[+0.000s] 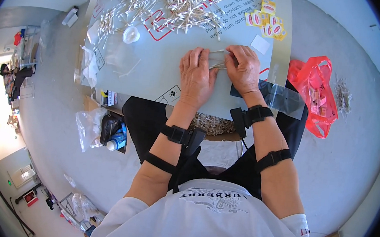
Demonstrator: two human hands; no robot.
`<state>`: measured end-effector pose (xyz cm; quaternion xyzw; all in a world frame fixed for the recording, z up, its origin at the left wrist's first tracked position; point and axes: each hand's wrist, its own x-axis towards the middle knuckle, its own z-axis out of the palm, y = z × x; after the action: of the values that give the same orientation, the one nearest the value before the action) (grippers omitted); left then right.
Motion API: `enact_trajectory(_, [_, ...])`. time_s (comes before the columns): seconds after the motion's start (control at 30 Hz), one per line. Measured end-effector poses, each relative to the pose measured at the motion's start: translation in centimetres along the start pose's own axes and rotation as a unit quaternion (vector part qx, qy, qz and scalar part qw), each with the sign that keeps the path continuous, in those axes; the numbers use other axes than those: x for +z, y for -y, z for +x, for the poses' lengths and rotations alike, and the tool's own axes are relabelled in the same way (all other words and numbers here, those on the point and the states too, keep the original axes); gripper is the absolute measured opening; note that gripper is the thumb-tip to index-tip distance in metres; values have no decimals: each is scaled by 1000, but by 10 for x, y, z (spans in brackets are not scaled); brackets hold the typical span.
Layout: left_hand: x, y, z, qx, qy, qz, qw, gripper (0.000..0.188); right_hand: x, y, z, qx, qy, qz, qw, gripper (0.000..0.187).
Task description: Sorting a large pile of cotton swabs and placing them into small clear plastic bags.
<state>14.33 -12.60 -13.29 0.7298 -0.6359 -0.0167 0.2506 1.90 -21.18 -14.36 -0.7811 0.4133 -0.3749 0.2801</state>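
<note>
Between my two hands lies a small bundle of thin white cotton swabs (217, 65), level across the sheet-covered table. My left hand (196, 78) has its fingers curled together over the left ends. My right hand (244, 70) pinches the right ends between thumb and fingers. Fingers hide the swab tips on both sides. Beyond the hands, a large loose pile of cotton swabs (182, 6) spreads over the far part of the table. A white rectangular card (260, 44) rests just past my right hand, and a dark clear-edged plastic sheet (281, 99) lies beneath my right wrist.
Yellow-and-white packets (268, 22) lie at the far right of the table (153, 76). A round white lid or cup (131, 34) stands left of the pile. On the floor to the right is a red plastic bag (318, 94). A box of swabs (214, 125) sits below the near edge.
</note>
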Motion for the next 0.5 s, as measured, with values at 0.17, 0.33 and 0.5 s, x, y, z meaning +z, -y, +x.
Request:
enact_trajectory(0.17, [-1,1,2,2,-18,-4,1000,50,0,4,1,-10,-47,19,999,12])
enact_trajectory(0.33, [-2,1,4,19,-16,-22,999,44,-1,2,1,-66,-22,-39,997,7])
enact_trajectory(0.5, [-1,24,25,10,-87,-75,993,38,1,2,1,-28,-36,-14,999,4])
